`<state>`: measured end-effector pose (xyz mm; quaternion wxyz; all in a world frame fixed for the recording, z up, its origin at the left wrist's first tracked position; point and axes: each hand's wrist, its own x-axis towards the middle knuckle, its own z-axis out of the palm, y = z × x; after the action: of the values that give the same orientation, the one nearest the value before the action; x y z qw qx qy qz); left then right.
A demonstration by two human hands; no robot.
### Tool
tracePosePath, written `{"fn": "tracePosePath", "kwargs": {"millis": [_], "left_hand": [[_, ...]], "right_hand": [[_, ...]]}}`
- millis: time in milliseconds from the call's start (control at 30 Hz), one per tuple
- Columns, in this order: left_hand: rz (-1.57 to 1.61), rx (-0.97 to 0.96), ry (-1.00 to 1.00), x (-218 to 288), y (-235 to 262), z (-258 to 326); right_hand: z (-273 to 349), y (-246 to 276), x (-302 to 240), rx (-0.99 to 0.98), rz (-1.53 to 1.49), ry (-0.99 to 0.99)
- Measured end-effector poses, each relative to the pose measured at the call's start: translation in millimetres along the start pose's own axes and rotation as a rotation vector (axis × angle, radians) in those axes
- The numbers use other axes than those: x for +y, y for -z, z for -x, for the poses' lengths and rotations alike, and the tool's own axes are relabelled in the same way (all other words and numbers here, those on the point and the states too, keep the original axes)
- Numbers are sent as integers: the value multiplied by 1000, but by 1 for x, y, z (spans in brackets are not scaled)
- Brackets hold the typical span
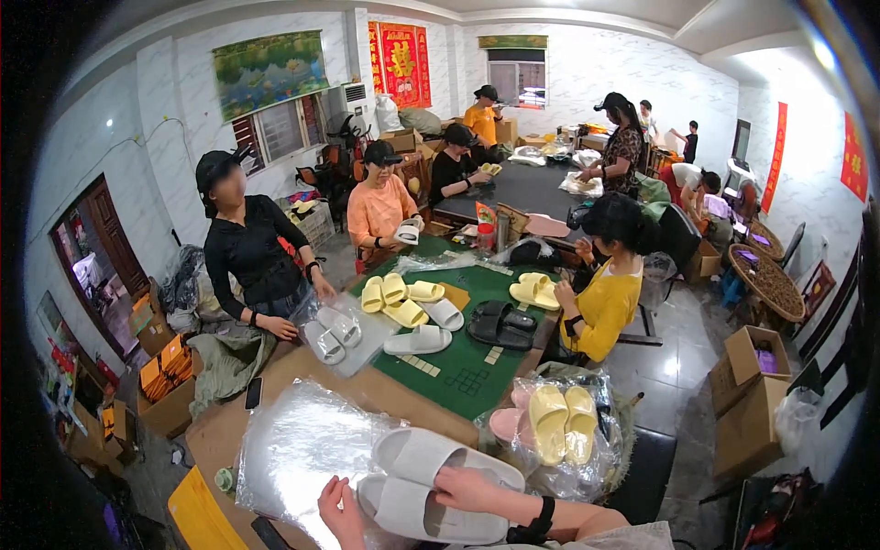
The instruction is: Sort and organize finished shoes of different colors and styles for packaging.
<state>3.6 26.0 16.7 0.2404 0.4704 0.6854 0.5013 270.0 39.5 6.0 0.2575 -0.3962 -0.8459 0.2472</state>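
A pair of light grey slippers [420,456] lies side by side at the table's near edge. My right hand [469,488], a black band at its wrist, has its fingers curled at the strap opening of the nearer slipper. To the left of the pair, my left hand [343,515] is raised with thumb and fingers brought close together. Whatever is between them, if anything, is too small to make out. A shiny clear plastic bag [298,449] lies flat beneath and beyond that hand, reaching to the slippers.
Wrapped yellow and pink slippers [550,426] are piled at the right. More slippers [417,341] lie on the green mat [440,380], with co-workers around it. A phone [254,393] and yellow sheets [203,513] are at the left. Cartons [752,403] stand on the floor.
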Motion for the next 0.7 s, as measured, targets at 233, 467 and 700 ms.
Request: {"fn": "tracePosePath", "kwargs": {"millis": [233,467,700], "left_hand": [[-226,14,-103,15,-3,8],[-289,11,-214,28,-9,13],[-253,34,-153,13,-5,11]], "right_hand": [[-8,35,-29,-133,73,-15],[-7,10,-10,-89,-27,-10],[-6,28,-17,-101,46,-13]]}}
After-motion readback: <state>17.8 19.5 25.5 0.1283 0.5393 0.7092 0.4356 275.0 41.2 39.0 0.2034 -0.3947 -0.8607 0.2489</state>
